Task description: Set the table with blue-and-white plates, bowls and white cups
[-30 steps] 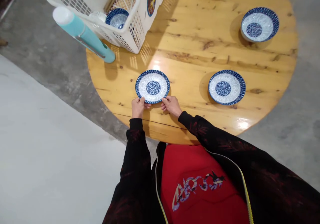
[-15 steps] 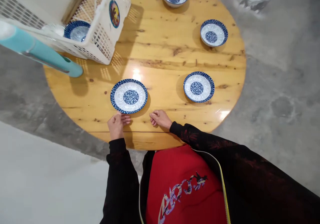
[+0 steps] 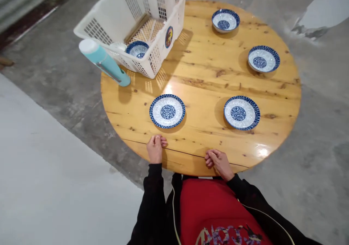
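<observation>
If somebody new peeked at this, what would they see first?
Probably the blue-and-white dish on the round wooden table, just beyond the left hand, with three similar dishes curving round the right side to the far edge. Next, perhaps the big white basket at the far left, with the turquoise cylinder standing in front of it. The bright red shirt at the bottom stands out too.

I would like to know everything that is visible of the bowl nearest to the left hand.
The bowl is round, glossy and looks ceramic: a dark blue patterned rim, a pale patterned inner wall, and a blue-and-white patterned disc at its centre. It sits upright on the wooden table, casting a soft shadow. The left hand is close to its near edge but apart; only the table touches it.
</observation>
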The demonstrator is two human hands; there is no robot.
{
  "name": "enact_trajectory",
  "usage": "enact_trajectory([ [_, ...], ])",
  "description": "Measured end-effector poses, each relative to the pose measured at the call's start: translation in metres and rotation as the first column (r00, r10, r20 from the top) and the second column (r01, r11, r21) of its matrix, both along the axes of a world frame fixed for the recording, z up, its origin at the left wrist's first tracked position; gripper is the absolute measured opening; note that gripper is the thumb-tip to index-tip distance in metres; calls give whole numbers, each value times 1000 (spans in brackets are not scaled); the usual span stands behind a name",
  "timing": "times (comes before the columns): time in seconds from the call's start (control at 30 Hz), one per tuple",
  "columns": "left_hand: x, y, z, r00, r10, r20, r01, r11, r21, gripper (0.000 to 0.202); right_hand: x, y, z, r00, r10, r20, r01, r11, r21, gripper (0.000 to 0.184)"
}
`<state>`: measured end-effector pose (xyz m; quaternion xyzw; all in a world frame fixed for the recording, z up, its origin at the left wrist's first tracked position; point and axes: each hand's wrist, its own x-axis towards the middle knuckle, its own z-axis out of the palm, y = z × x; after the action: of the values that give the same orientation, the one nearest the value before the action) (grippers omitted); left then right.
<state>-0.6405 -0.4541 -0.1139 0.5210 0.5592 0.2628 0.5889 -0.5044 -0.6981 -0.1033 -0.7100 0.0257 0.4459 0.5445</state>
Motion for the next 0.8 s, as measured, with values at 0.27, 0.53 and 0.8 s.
enact_trajectory([
  [0.27,-10,-95,14,987,-153,-49,152,988,-23,23,6,-15,9,985,172,22,-174,982,68,41],
  [0.53,11,-227,0,942,-303,-141,304,953,-16,22,64,-154,1,985,119,123,-125,991,45,49],
  [0.8,72,-370,19,700,-658,-278,693,720,40,23,92,-377,-55,968,-245,58,250,963,-103,56],
])
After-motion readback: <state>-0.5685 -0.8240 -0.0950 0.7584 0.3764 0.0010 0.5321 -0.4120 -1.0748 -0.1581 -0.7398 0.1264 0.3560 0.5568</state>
